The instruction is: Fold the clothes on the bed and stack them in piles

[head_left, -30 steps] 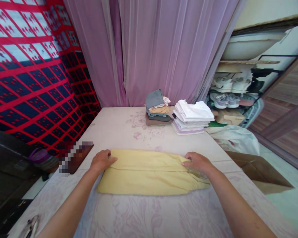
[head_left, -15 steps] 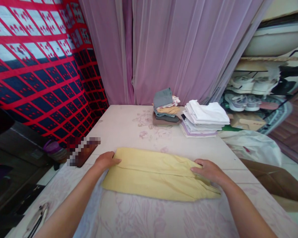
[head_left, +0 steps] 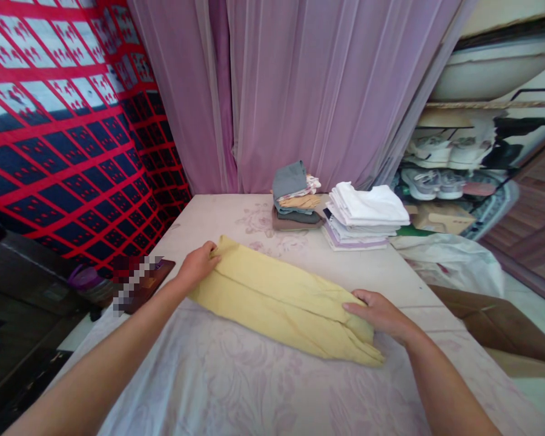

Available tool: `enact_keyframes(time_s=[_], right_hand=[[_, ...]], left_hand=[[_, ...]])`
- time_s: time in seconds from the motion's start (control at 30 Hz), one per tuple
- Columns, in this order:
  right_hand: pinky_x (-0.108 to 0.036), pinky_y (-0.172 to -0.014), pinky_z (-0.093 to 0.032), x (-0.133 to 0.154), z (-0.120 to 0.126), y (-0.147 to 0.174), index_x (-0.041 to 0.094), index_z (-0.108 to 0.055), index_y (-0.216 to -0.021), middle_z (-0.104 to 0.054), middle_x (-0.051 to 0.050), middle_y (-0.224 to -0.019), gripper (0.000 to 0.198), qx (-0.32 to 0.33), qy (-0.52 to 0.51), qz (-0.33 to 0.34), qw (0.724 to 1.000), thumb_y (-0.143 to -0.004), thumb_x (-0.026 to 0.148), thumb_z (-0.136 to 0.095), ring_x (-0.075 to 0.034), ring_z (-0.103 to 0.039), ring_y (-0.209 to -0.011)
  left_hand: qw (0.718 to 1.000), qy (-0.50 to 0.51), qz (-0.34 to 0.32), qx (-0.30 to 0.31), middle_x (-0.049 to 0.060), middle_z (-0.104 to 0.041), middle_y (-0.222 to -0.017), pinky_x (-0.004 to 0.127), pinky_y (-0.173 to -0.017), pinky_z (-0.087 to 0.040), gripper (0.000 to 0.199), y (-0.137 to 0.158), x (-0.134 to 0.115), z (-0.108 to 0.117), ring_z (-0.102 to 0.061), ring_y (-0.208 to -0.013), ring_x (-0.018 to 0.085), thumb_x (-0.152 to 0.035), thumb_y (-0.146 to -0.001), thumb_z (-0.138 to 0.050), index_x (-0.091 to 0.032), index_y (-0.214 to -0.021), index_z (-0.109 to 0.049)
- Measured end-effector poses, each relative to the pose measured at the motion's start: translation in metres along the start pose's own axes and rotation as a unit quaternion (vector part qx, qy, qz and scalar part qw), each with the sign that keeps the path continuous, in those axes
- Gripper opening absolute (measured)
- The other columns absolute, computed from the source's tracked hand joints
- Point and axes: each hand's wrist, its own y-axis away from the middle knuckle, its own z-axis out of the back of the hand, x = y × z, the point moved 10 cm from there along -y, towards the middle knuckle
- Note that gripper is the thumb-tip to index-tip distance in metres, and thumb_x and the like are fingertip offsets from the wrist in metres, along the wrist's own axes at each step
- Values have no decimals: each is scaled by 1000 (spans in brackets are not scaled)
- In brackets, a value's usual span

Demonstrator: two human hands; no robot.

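A yellow folded garment (head_left: 281, 297) lies at a slant across the patterned tablecloth (head_left: 254, 387), its left end farther from me than its right. My left hand (head_left: 200, 266) pinches the upper left corner between thumb and fingers, and that corner appears slightly raised. At the other end, my right hand (head_left: 376, 312) grips the upper right edge, thumb on top and fingers tucked behind. Creases bunch up near the right end. Which kind of garment it is, I cannot tell.
Toward the back stand a stack of dark and coloured folded clothes (head_left: 295, 200) and a stack of white folded clothes (head_left: 366, 212). A dark flat object (head_left: 157, 281), partly blurred out, lies at the left edge. Beyond the right edge are a cardboard box (head_left: 495, 327) and a shoe rack (head_left: 454, 166).
The garment's left end has swung away from me and up with my left hand, so the cloth now lies slanted. My right hand keeps its hold. The view has turned slightly right.
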Motion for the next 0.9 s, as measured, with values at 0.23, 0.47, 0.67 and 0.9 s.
enact_keyframes(time_s=[0.23, 0.47, 0.67, 0.9], right_hand=[[-33, -72, -51, 16, -43, -16, 16, -62, -102, -71, -8, -93, 42, -22, -74, 28, 997, -77, 48, -51, -22, -65, -85], [-37, -91, -47, 6, -26, -5, 19, -57, -119, -64, -9, -119, 50, -36, -164, 15, 986, -83, 52, -45, -23, -59, -108], [-38, -92, -46, 4, -38, 3, 22, -55, -122, -63, -7, -122, 48, 97, -270, 48, 957, -77, 40, -58, -21, -60, -108], [-44, -100, -41, 15, -40, -4, 21, -58, -122, -63, -8, -124, 54, 146, -243, 110, 953, -70, 35, -69, -22, -59, -111]], left_hand=[[988, -56, -84, -113, 16, -48, -137, 46, -105, -29, 47, -74, -72, 39, -44, -126, 29, -19, -88, -44, -18, -135, -40], [922, 92, -371, 59, 6, -38, -148, 49, -115, -12, 55, 65, -181, -83, -24, -140, 26, -49, -90, -44, -27, -140, -39], [887, 108, -441, 88, 11, -21, -155, 53, -115, -7, 83, 145, -206, -116, -16, -142, 29, -48, -78, -60, -24, -148, -21], [903, 72, -422, 43, 8, -31, -151, 49, -116, -11, 67, 141, -225, -123, -24, -140, 27, -28, -83, -51, -23, -146, -28]])
